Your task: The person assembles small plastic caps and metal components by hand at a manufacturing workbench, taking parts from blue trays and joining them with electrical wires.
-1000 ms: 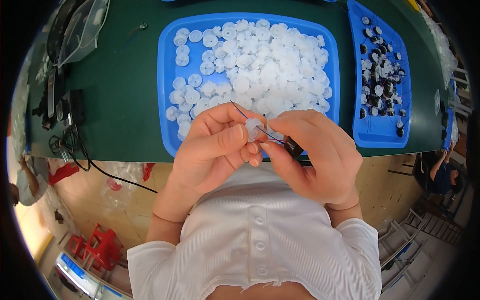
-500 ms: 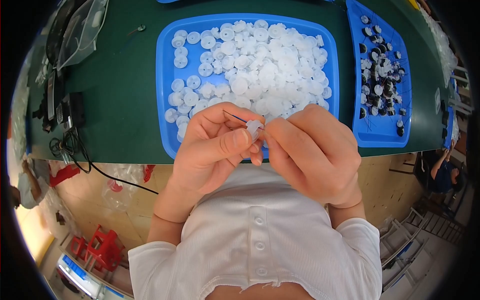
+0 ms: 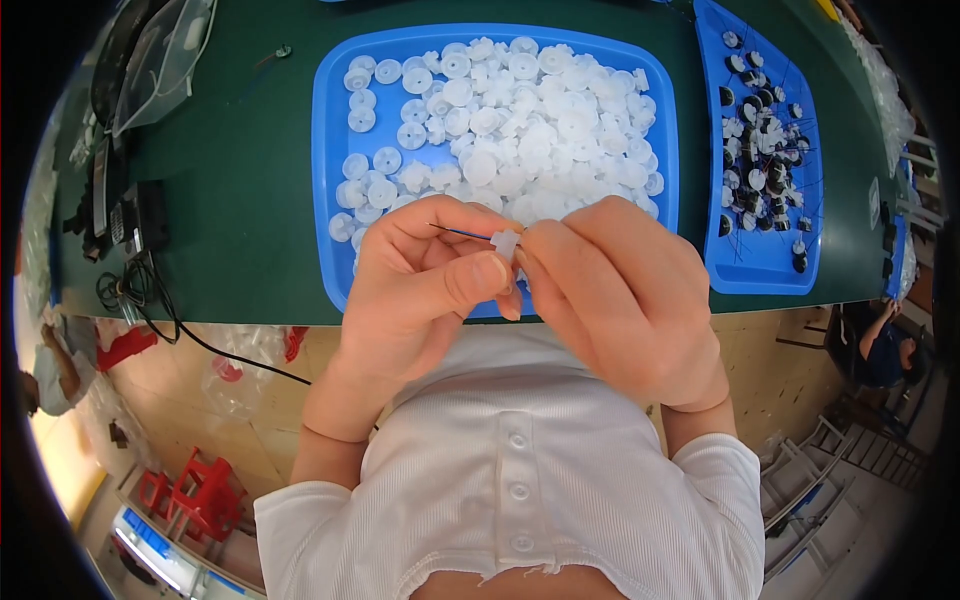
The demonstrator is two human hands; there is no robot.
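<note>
Left hand (image 3: 410,290) pinching white piece (image 3: 504,243) beside right hand (image 3: 635,300).

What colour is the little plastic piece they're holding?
The plastic piece is milky white; see the head view.

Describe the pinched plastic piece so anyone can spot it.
Find the large blue tray heaped with white plastic parts. Over its near side, the left hand pinches one small translucent piece, the right hand close against it. Unlike its loose neighbours, it is held up, a thin blue wire sticking out leftward.
</note>
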